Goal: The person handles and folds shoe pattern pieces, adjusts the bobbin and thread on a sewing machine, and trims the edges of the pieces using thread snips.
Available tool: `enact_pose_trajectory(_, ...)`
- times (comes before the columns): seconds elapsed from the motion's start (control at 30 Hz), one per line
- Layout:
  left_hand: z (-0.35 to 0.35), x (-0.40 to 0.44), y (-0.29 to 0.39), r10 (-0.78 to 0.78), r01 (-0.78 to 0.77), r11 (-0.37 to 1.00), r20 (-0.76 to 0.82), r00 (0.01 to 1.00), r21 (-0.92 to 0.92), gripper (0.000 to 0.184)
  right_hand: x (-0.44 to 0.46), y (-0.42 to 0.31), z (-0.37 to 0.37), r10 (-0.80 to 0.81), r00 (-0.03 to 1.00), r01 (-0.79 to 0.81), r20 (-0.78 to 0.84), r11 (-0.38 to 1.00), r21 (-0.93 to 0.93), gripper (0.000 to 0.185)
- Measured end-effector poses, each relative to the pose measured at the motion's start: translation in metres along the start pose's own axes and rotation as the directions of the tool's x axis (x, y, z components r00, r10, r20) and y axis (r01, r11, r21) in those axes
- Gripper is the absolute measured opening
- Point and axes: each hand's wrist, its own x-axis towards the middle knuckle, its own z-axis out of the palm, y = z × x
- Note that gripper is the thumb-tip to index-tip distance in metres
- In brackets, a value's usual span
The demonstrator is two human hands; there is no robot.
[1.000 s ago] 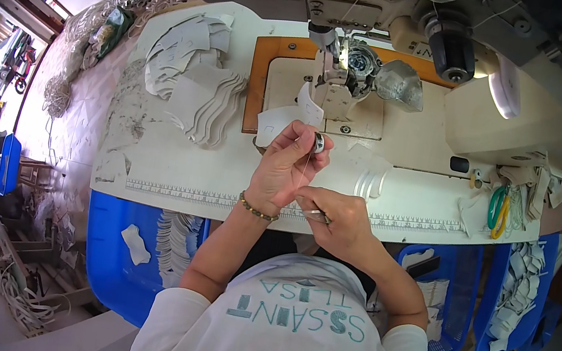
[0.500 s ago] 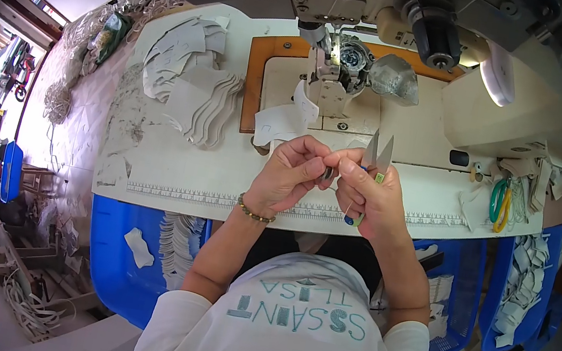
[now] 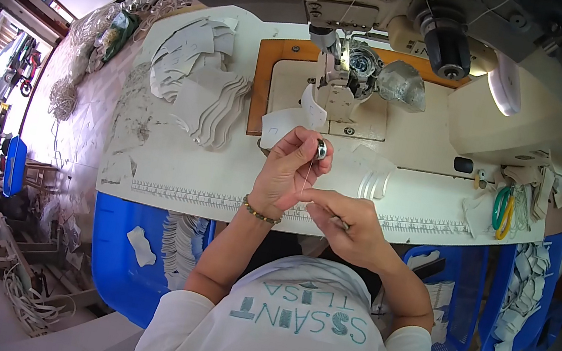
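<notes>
In my left hand (image 3: 289, 169), the fingers are closed round a small shiny metal bobbin case (image 3: 321, 150), raised over the front of the sewing table. From it a fine white thread (image 3: 308, 177) runs down to my right hand (image 3: 351, 225), whose fingers are pinched at the thread's lower end. A short grey metal piece of the scissors (image 3: 339, 223) shows under the right fingers; the rest is hidden in the palm. Behind my left hand, white cut pieces (image 3: 282, 125) lie by the sewing machine's bed (image 3: 408, 138).
Stacked white pieces (image 3: 210, 107) lie at the left on the table. A ruler strip (image 3: 217, 199) runs along its front edge. The sewing machine head (image 3: 350, 60) overhangs the back. Blue baskets (image 3: 111, 262) stand below the table edge. Green-and-yellow handles (image 3: 502, 211) lie at right.
My hands were together; the right has moved down and away, drawing thread out from the bobbin case. The scissors' blades, upright before, are now turned down and mostly hidden.
</notes>
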Motion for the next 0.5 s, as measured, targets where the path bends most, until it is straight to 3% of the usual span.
enact_pose_trajectory(0.07,-0.004,-0.003,0.001,-0.043,0.044,0.999,0.055,0.998,-0.023,0.009,0.005,-0.011,-0.013,0.236,0.972,-0.222,0.013,0.891,0.396,0.022)
enact_pose_trajectory(0.17,-0.007,-0.005,-0.002,-0.042,0.049,0.998,0.164,0.986,-0.039,0.014,0.009,-0.006,-0.022,0.394,0.916,-0.296,0.069,0.552,0.78,0.023)
enact_pose_trajectory(0.2,-0.008,-0.005,-0.002,-0.06,0.075,0.996,0.243,0.968,-0.054,0.015,0.01,-0.004,-0.023,0.396,0.916,-0.298,0.069,0.551,0.779,0.023)
enact_pose_trajectory(0.27,-0.009,-0.004,-0.003,-0.054,0.077,0.994,0.254,0.966,-0.083,0.016,0.01,-0.001,-0.025,0.404,0.904,-0.304,0.136,0.388,0.87,0.023)
enact_pose_trajectory(0.37,-0.009,-0.004,-0.003,-0.072,0.093,0.993,0.248,0.966,-0.076,0.015,0.01,-0.001,-0.024,0.468,0.876,-0.326,0.119,0.391,0.861,0.022)
enact_pose_trajectory(0.5,-0.005,-0.004,-0.003,-0.101,0.077,0.987,0.177,0.979,0.14,0.01,0.014,0.008,-0.028,0.486,0.865,-0.381,0.126,0.469,0.797,0.02)
